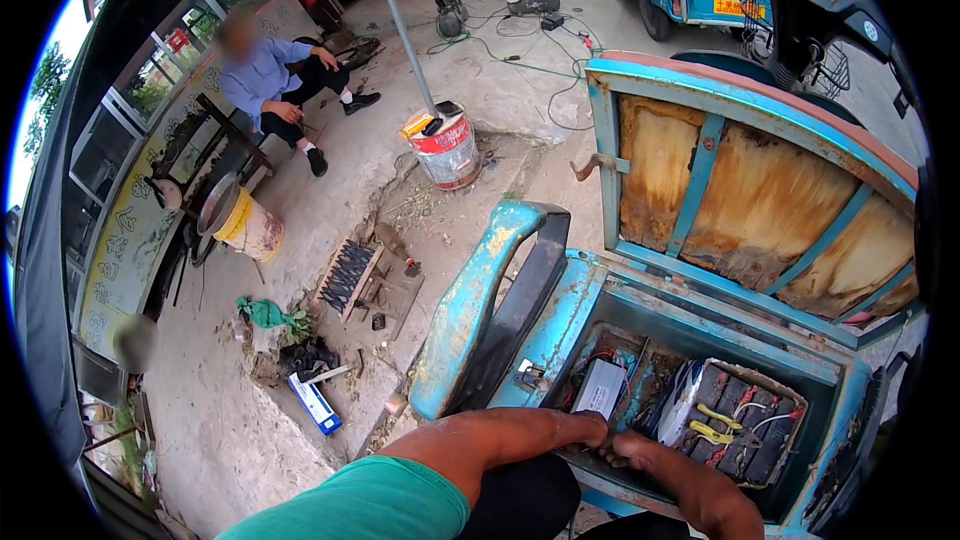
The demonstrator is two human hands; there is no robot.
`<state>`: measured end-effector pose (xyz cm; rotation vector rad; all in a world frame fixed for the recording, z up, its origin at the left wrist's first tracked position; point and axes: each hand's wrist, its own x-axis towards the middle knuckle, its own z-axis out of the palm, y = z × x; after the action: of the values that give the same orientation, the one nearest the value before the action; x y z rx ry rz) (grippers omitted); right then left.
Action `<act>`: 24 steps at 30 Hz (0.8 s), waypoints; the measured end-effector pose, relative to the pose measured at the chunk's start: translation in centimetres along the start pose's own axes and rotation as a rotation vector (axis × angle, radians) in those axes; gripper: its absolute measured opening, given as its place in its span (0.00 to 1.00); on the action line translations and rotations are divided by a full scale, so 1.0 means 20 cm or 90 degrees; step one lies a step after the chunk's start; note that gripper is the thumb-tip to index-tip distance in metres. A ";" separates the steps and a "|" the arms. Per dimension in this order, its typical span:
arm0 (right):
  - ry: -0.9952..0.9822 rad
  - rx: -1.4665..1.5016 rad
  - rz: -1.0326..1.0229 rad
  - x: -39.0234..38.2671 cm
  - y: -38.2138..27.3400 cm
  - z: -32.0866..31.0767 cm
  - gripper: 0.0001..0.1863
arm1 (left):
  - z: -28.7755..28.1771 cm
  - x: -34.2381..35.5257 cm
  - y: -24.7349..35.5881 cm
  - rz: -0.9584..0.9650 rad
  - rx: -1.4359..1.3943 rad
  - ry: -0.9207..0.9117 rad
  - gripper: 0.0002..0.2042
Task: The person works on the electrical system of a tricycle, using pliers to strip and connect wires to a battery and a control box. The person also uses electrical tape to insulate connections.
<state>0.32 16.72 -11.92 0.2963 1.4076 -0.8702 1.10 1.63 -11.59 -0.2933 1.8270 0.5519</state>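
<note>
the silver box (600, 387) sits inside the blue bin (720, 333). the left hand (592, 429) is at the near end of the silver box. the right hand (630, 449) is by the near right corner of the silver box. the fingers on both hands are bent, but i cannot tell if they grip anything. to the right of the silver box are dark batteries (768, 445) and yellow handles (712, 433). the big lid (745, 185) stands up behind the silver box.

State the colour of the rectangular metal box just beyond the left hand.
Silver-grey; the rectangular metal box shows best in the head view.
</note>
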 end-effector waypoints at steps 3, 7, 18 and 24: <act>0.008 0.024 0.019 -0.02 0.01 0.01 0.10 | 0.04 0.03 0.00 -0.073 -0.051 0.020 0.16; -0.021 0.016 -0.009 0.01 0.02 0.01 0.10 | 0.06 0.16 -0.14 0.174 0.039 -0.092 0.13; -0.015 0.044 -0.012 -0.03 0.02 0.00 0.10 | 0.05 0.04 -0.05 -0.025 -0.188 -0.081 0.06; 0.009 -0.009 -0.050 -0.05 -0.02 0.01 0.06 | -0.06 -0.14 0.00 0.003 -0.052 -0.073 0.10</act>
<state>0.27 16.67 -10.92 0.2386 1.4463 -0.9234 0.98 0.80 -8.60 -0.3064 1.6971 0.6360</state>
